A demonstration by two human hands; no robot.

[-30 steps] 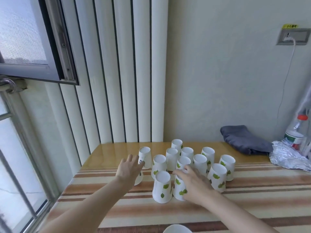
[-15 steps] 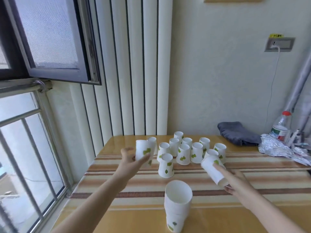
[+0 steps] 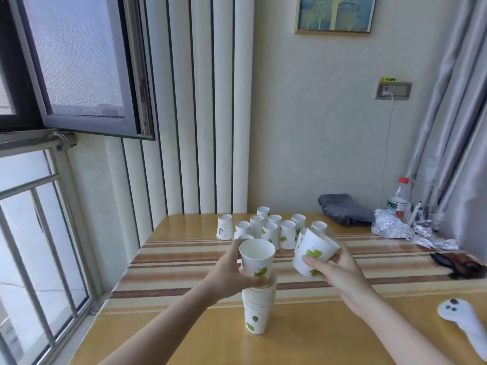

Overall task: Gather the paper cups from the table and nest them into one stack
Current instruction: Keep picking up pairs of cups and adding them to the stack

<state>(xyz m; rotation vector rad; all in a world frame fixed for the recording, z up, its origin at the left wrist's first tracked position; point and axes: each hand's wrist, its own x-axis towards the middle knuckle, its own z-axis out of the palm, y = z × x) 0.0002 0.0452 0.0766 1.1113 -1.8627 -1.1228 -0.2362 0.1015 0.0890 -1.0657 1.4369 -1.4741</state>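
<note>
A stack of nested white paper cups [image 3: 257, 309] with green leaf prints stands upright near the table's front. My left hand [image 3: 228, 272] grips one upright cup [image 3: 256, 256] whose base sits in the top of that stack. To the right, my right hand [image 3: 340, 270] holds a second cup [image 3: 313, 252], tilted, just above the table. Farther back, several upside-down cups [image 3: 274, 229] stand in a cluster.
The table [image 3: 184, 262] has a striped cloth. At the back right are a grey folded cloth [image 3: 342, 209], crumpled foil [image 3: 400, 230] and a bottle [image 3: 399, 198]. A dark object [image 3: 458, 263] and a white controller [image 3: 466, 322] lie at the right. Window bars stand at the left.
Both hands have drawn back toward me with a cup each. The left cup has been turned upright and set into the stack's top. The right cup has come in beside the stack.
</note>
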